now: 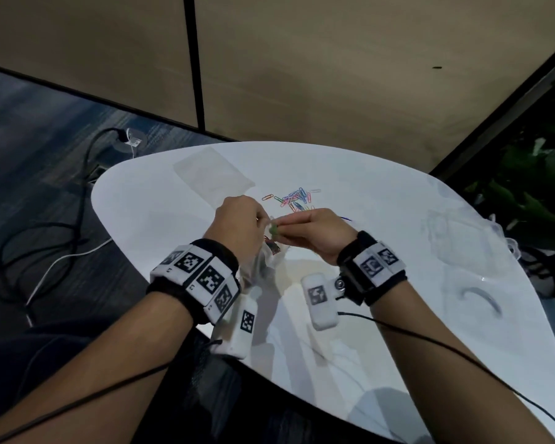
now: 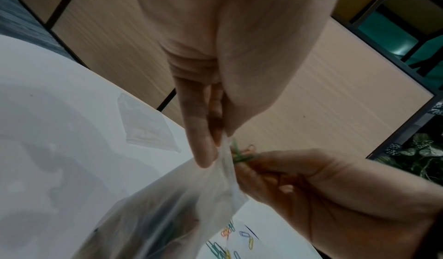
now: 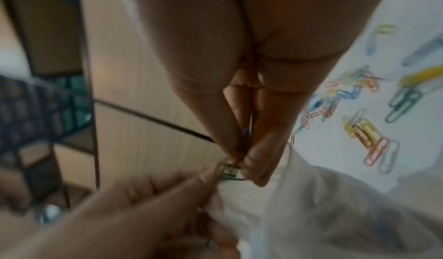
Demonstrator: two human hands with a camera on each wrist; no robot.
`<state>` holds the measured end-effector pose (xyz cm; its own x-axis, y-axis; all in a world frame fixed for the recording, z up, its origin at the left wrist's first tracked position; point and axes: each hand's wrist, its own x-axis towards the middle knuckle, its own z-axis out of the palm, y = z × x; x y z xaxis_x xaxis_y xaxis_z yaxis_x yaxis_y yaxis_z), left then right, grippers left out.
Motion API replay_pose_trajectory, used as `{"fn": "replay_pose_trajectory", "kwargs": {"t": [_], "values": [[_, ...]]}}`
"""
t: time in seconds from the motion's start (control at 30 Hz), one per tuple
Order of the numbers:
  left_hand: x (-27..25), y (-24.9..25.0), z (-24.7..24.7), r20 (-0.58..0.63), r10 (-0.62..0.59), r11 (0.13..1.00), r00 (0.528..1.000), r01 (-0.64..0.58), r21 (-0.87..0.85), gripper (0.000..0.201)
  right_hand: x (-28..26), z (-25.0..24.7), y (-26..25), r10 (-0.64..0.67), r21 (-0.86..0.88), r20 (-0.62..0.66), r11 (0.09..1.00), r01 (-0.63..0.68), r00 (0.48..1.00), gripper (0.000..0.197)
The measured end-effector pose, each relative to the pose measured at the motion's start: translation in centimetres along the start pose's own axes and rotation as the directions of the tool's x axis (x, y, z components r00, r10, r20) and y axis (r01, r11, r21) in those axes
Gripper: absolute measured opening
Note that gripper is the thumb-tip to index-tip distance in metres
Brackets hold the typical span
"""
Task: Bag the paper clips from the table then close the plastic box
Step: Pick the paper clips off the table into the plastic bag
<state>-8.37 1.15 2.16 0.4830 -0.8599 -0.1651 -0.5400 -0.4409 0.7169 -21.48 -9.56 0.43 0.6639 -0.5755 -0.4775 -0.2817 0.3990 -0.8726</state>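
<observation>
My left hand pinches the rim of a clear plastic bag and holds it above the white table; a few clips show dark inside it. My right hand pinches green paper clips at the bag's mouth, seen closer as the green paper clips against the bag. A loose pile of coloured paper clips lies on the table just beyond both hands. The clear plastic box sits near the table's right edge; how its lid stands is hard to make out.
A second, flat clear bag lies at the far left of the table. Black and white cables run across the floor on the left. Wall panels stand behind the table, with plants at the right.
</observation>
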Motion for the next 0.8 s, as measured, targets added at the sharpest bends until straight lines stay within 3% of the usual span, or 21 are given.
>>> {"fn": "replay_pose_trajectory", "kwargs": {"t": [0.1,0.23,0.4,0.5,0.6,0.67,0.73,0.8], "values": [[0.0,-0.2,0.0,0.003,-0.009,1.0,1.0,0.009,0.004,0.02,0.7,1.4,0.4,-0.075,-0.271,-0.089,0.961,0.048,0.993,0.028],[0.1,-0.6,-0.2,-0.02,-0.011,1.0,1.0,0.011,-0.009,0.017,0.8,2.8,0.6,-0.207,-0.535,-0.196,0.841,0.072,0.959,0.016],[0.0,-0.6,-0.4,-0.028,-0.002,1.0,1.0,0.002,-0.002,0.018,0.7,4.0,0.4,-0.325,-0.765,-0.168,0.638,0.084,0.931,0.021],[0.2,-0.6,-0.5,-0.037,-0.008,1.0,0.999,0.007,-0.014,0.018,0.7,4.3,0.2,-0.337,-0.82,-0.139,0.567,0.083,0.931,0.023],[0.0,-0.4,-0.5,-0.038,-0.005,1.0,0.999,0.005,-0.01,0.02,0.6,4.1,0.1,-0.367,-0.823,-0.126,0.557,0.109,0.921,0.021],[-0.1,-0.4,-0.5,-0.039,-0.013,1.0,0.999,0.012,-0.01,0.02,0.3,3.7,-0.1,-0.336,-0.852,-0.069,0.51,0.12,0.939,0.03],[-0.1,-0.5,-0.6,-0.046,-0.024,1.0,0.999,0.023,-0.01,0.02,-0.3,3.4,-0.3,-0.311,-0.838,-0.01,0.521,0.161,0.95,0.033],[-0.2,-0.6,-0.8,-0.058,-0.037,0.999,0.998,0.036,-0.018,0.02,-0.8,3.2,-0.6,-0.321,-0.801,0.049,0.553,0.23,0.946,0.021]]}}
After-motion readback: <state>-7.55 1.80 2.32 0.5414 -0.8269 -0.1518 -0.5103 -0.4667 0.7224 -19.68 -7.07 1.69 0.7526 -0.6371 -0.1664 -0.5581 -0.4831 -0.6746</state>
